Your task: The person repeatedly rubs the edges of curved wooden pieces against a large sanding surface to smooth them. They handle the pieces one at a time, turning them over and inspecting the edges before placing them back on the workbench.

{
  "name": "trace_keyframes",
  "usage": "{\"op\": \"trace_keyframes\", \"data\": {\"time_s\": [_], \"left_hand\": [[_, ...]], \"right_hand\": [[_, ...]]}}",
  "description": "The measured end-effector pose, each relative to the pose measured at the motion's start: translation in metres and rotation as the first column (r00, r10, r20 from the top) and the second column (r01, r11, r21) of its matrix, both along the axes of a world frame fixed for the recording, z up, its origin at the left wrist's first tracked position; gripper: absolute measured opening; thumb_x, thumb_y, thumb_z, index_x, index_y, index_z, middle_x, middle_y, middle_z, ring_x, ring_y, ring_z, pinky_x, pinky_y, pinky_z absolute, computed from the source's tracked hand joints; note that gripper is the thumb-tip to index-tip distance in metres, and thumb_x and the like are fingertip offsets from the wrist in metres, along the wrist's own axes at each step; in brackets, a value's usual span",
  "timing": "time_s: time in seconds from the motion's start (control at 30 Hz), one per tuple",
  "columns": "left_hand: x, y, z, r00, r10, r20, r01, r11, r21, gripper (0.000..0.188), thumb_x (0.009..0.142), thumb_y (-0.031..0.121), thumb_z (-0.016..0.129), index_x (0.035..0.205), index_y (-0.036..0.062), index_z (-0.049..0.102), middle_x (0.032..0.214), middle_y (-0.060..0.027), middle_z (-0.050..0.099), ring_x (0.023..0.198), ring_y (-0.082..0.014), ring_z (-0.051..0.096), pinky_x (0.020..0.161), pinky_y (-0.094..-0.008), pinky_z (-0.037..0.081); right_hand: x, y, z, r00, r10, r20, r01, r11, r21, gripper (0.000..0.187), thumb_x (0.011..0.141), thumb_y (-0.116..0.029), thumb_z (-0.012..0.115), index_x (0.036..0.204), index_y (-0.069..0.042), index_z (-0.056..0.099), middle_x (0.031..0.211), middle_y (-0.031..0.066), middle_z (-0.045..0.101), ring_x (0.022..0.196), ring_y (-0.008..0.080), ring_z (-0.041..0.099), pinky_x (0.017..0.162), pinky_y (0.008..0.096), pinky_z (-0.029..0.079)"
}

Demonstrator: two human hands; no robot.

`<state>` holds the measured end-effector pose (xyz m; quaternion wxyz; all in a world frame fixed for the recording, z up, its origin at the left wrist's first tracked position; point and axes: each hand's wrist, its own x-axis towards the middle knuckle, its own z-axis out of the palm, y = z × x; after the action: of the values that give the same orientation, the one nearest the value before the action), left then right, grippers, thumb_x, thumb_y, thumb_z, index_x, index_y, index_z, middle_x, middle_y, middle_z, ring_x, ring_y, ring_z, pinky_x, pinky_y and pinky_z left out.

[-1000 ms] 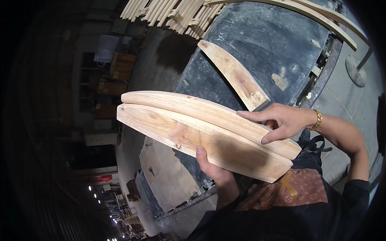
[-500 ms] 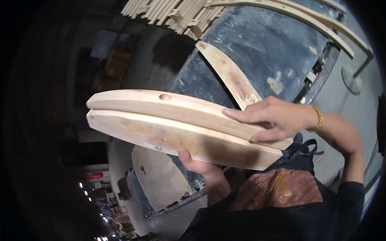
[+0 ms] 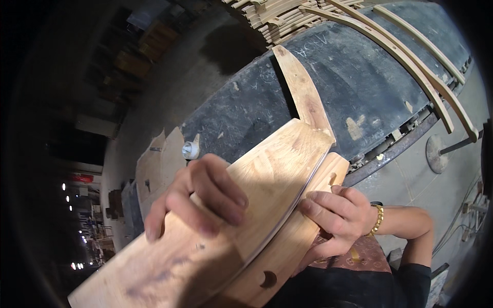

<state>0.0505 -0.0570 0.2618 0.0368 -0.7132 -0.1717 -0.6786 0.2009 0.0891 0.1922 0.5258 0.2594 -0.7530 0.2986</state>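
Observation:
Two curved wooden boards are held together close to me, slanting from lower left to upper right. The wider board [image 3: 267, 179] shows its broad grained face. My left hand [image 3: 197, 197] lies across it, fingers bent over the face and the far edge. Against its right side lies the narrower board [image 3: 257, 282], with round holes in it. My right hand [image 3: 339, 218] grips this one along the edge, thumb below and fingers near the upper hole. A dark gap runs between the boards. Beyond them another curved wooden piece [image 3: 303, 87] rests on the dark table.
The dark, scuffed worktable [image 3: 359, 77] carries long curved wooden rails [image 3: 395, 49] at the far right. Stacked wooden parts [image 3: 280, 20] stand at the back. A small white roll-like object [image 3: 190, 150] sits at the table's left end. A round metal base [image 3: 436, 154] stands on the floor.
The two boards have swung from lying crosswise to a steep slant, turning other faces up. My left hand went from underneath to over the wider board; my right hand shifted to the narrower board's edge.

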Motion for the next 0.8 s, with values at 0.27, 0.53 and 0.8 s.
{"op": "trace_keyframes", "data": {"time_s": [0.27, 0.53, 0.8], "left_hand": [[0.010, -0.009, 0.002, 0.994, 0.064, -0.086, -0.072, 0.993, -0.096, 0.043, 0.089, 0.021, 0.050, 0.130, 0.0145, 0.042, 0.094, -0.0080, 0.061, 0.065, -0.0198, 0.064, 0.056, -0.0292, 0.055], [0.037, -0.006, 0.008, 0.994, 0.102, -0.047, -0.108, 0.983, -0.150, 0.016, 0.087, 0.009, 0.048, 0.076, 0.0076, 0.059, 0.074, -0.0059, 0.062, 0.058, -0.0201, 0.065, 0.049, -0.0243, 0.054], [0.029, 0.016, 0.031, 0.950, -0.133, -0.282, 0.110, 0.989, -0.094, 0.013, 0.080, 0.005, 0.056, 0.088, 0.0124, 0.063, 0.075, -0.0056, 0.061, 0.065, -0.0194, 0.065, 0.058, -0.0243, 0.056]], "right_hand": [[0.004, 0.003, -0.022, 0.996, 0.085, 0.039, -0.089, 0.990, 0.107, 0.058, 0.086, -0.058, 0.040, 0.134, -0.026, 0.032, 0.113, 0.0169, 0.055, 0.080, 0.0261, 0.054, 0.055, 0.0318, 0.041], [0.012, 0.001, -0.035, 0.996, 0.074, -0.053, -0.075, 0.997, -0.012, 0.068, 0.063, -0.078, 0.048, 0.094, -0.018, 0.059, 0.097, 0.0017, 0.046, 0.076, 0.0201, 0.046, 0.067, 0.0383, 0.043], [0.010, 0.002, -0.035, 0.988, 0.085, -0.128, -0.082, 0.996, 0.026, 0.062, 0.072, -0.072, 0.048, 0.080, -0.010, 0.050, 0.084, 0.0028, 0.043, 0.078, 0.0183, 0.045, 0.084, 0.0470, 0.044]]}}
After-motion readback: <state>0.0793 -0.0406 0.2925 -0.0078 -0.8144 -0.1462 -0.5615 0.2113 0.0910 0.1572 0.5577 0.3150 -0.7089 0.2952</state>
